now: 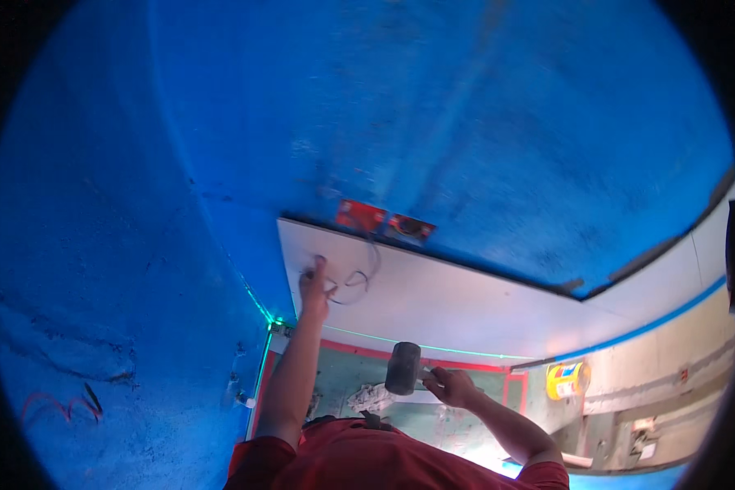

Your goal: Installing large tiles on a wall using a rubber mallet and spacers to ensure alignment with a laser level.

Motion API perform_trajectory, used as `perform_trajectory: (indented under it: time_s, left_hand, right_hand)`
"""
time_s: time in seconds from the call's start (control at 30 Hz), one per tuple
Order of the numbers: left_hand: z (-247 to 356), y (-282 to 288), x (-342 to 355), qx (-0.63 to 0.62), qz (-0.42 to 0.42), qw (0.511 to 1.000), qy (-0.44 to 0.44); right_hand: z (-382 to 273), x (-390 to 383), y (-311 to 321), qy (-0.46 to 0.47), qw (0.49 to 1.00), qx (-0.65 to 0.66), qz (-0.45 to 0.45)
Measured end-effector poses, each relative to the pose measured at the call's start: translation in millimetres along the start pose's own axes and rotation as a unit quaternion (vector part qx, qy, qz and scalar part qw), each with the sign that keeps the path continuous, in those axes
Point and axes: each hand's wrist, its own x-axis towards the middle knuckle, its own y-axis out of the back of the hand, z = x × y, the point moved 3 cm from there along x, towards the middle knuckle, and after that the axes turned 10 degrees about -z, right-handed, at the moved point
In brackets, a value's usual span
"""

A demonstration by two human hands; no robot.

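My left hand [317, 284] is raised against a large white panel [437, 290] on the blue wall, beside a loose loop of thin cable [367, 273]. Its fingers are blurred, so whether they grip the cable is unclear. My right hand [453, 387] is closed on the handle of a dark rubber mallet [403, 369], held low in front of the panel's lower edge. Two red electrical boxes [361, 214] sit just above the panel, with cable running down from them.
A blue wall [114, 286] meets the panelled one at a left corner. Green laser lines run along that corner and the panel's bottom. A yellow bucket [567, 380] stands at the lower right on pale flooring [645, 367]. More white panels [670, 286] continue rightward.
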Motion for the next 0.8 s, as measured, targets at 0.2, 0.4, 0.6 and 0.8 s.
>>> perform_trajectory:
  time_s: [0.2,0.4,0.6,0.8]
  left_hand:
    - [25.6,-29.6,-19.6,-0.032,0.036,0.999,0.017]
    - [-18.1,9.5,13.1,0.018,0.01,0.997,-0.074]
    - [-0.8,-4.8,7.4,0.057,0.025,0.993,-0.102]
    - [4.4,1.2,6.3,0.083,0.027,0.99,-0.114]
  right_hand:
    - [-82.9,61.3,53.7,0.114,0.968,-0.209,-0.085]
    - [-85.6,135.3,118.6,0.097,0.961,-0.26,-0.01]
    - [-84.2,153.2,148.3,0.089,0.965,-0.245,0.036]
    - [-102.2,146.5,155.5,0.066,0.938,-0.337,-0.047]
